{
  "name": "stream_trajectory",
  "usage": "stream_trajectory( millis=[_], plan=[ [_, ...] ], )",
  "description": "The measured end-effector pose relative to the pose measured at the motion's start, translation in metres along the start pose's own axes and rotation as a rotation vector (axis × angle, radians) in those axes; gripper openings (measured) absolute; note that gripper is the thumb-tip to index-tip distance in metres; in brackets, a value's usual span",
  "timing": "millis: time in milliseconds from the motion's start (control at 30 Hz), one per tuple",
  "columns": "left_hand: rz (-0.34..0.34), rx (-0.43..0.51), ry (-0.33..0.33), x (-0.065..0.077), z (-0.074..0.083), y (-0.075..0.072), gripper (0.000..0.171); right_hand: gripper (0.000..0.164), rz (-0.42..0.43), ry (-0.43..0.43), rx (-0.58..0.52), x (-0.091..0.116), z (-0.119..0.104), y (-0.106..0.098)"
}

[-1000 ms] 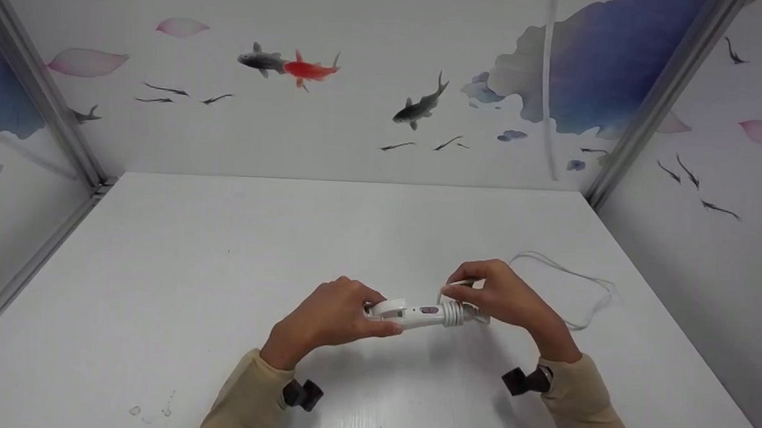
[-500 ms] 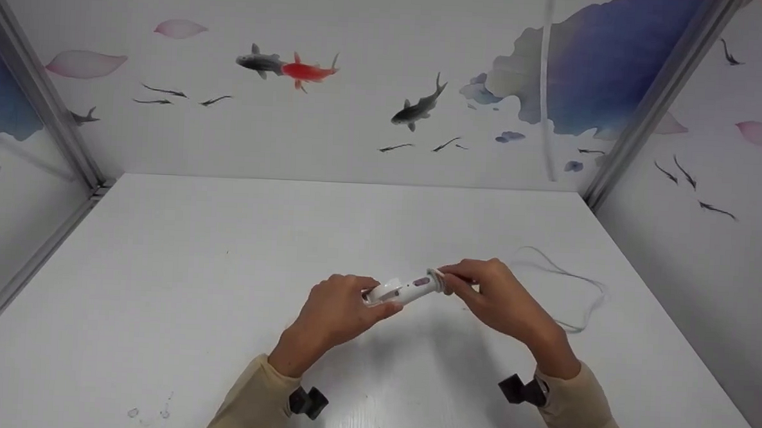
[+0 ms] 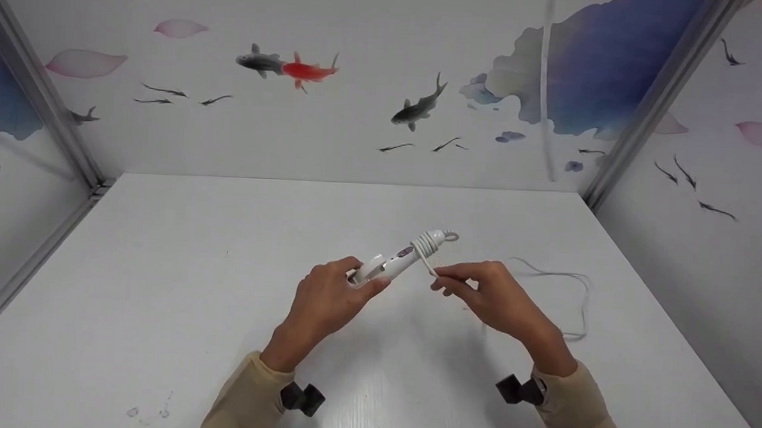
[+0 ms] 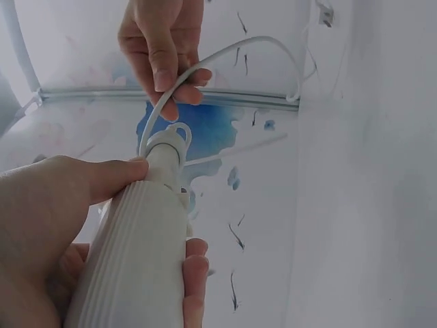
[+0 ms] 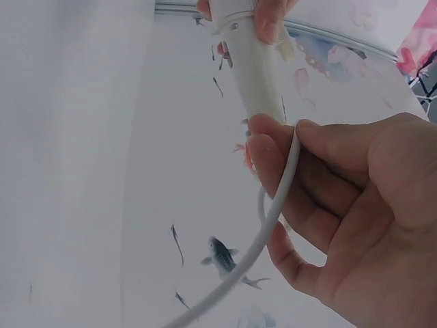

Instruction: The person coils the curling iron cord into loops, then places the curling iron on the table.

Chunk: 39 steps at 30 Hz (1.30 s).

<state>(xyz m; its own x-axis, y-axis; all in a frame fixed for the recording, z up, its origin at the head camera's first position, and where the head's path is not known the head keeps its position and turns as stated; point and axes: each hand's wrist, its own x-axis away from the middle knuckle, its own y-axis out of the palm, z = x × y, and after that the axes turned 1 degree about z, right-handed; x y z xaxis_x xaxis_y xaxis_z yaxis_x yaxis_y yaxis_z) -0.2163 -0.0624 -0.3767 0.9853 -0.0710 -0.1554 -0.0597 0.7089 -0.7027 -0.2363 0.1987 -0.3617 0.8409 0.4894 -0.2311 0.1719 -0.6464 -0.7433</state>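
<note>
Likely stiff white appliance, pliant cord

The plastic-looking body seems rigid and light enough for one hand; its smooth shell might slip, so the ribbed part looks the surest hold. The cord should bend easily and suit a fingertip pinch. Near frame centre, the left hand grips the appliance's lower-left end, the coiled end tilting toward the upper right. Just below the coils, the right hand pinches the cord, which also loops across the table at frame right.

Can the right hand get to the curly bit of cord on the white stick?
Probably yes: the right hand pinches the cord just beside those coils, with only that strand showing between them.
</note>
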Motion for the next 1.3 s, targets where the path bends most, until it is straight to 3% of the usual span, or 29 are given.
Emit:
stream_trajectory(
  millis=[167, 300, 467, 733, 1067, 1300],
  plan=[
    [-0.003, 0.082, 0.0, -0.001, -0.002, -0.007, 0.044, 0.026, -0.069, 0.045, -0.069, -0.003, 0.012, -0.001],
    [-0.049, 0.175, 0.011, -0.002, -0.003, -0.014, 0.041, 0.025, -0.091, 0.089, -0.129, -0.006, 0.022, -0.003],
    [-0.112, 0.293, 0.018, -0.003, -0.005, -0.02, 0.039, 0.027, -0.074, 0.166, -0.141, -0.008, 0.031, -0.005],
    [-0.209, 0.32, 0.063, -0.001, -0.004, -0.022, 0.04, 0.031, -0.002, 0.256, -0.18, -0.01, 0.036, 0.0],
    [-0.355, 0.3, 0.15, -0.002, -0.01, -0.02, 0.036, 0.018, 0.053, 0.259, -0.181, -0.01, 0.043, 0.004],
    [-0.457, 0.248, 0.236, 0.0, -0.013, -0.017, 0.025, 0.005, 0.043, 0.099, -0.132, -0.009, 0.044, 0.001]
  ],
)
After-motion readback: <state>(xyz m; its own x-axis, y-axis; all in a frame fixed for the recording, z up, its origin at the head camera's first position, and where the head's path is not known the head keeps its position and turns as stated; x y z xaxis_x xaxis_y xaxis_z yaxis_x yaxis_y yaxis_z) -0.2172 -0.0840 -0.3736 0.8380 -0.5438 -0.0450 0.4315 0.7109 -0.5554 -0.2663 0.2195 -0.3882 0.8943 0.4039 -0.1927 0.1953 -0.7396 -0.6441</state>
